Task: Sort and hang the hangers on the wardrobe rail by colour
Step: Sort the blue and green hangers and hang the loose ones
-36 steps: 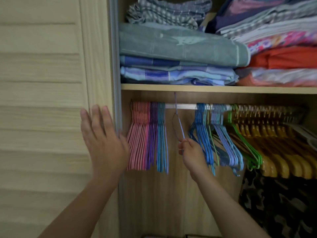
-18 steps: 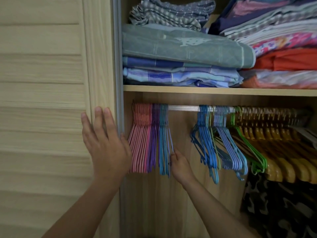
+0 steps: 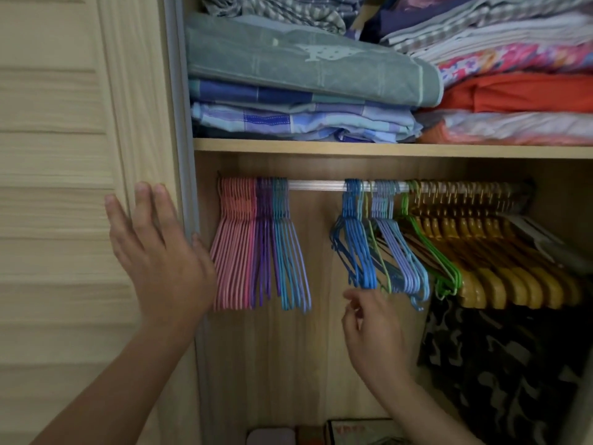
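No writing can be read for certain. A box [image 3: 362, 431] at the bottom edge of the wardrobe, just below the right hand's wrist, carries a few reddish letters on its top face, too dim and blurred to make out.

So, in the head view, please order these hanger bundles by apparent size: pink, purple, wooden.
1. wooden hangers, though their nearness to the camera is unsure
2. pink hangers
3. purple hangers
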Motion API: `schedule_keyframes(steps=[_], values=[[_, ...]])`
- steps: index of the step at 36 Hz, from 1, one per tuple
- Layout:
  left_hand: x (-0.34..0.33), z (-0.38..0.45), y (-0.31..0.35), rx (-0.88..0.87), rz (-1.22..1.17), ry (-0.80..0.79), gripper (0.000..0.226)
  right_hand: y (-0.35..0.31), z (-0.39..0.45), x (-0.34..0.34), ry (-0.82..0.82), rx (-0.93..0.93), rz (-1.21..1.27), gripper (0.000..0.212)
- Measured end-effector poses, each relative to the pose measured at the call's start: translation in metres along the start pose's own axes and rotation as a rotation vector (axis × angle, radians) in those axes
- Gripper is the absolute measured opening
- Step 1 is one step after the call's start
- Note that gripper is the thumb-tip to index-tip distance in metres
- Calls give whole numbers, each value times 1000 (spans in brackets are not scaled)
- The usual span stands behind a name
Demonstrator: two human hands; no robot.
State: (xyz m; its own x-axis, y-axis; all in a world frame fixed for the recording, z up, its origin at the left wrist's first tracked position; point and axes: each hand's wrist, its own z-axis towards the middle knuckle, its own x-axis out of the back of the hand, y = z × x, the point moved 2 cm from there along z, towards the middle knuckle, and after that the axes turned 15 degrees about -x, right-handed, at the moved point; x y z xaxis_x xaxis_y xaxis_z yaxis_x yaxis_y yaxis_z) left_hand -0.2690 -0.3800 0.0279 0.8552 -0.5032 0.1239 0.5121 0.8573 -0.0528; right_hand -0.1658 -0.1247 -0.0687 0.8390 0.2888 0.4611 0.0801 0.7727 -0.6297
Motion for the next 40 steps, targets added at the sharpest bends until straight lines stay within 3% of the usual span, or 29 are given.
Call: schedule_keyframes(steps=[2,5,10,16,25,32,36,40], values=[[0,0,0,6,-10,-1,80,9,17,23,200,93,-154,22],[0,-1,0,10,-18,-8,81,22,46,48,329,96,-403,17],[1,-2,0,5,-33,-2,83,37,78,50,317,49,-725,20],[-1,-3,-1,-5,-34,-3,82,41,92,41,246,73,-867,18],[-2,-3,-3,-7,-33,20,81,34,98,52,259,139,-851,6],[-3,-4,-4,-4,-44,14,77,9,111,65,281,197,-731,17],[-4,-3,-3,-5,-52,20,76,-2,134,67,237,102,-738,16],[-5,-4,-5,-3,-31,14,78,-15,158,63,133,45,-778,36]])
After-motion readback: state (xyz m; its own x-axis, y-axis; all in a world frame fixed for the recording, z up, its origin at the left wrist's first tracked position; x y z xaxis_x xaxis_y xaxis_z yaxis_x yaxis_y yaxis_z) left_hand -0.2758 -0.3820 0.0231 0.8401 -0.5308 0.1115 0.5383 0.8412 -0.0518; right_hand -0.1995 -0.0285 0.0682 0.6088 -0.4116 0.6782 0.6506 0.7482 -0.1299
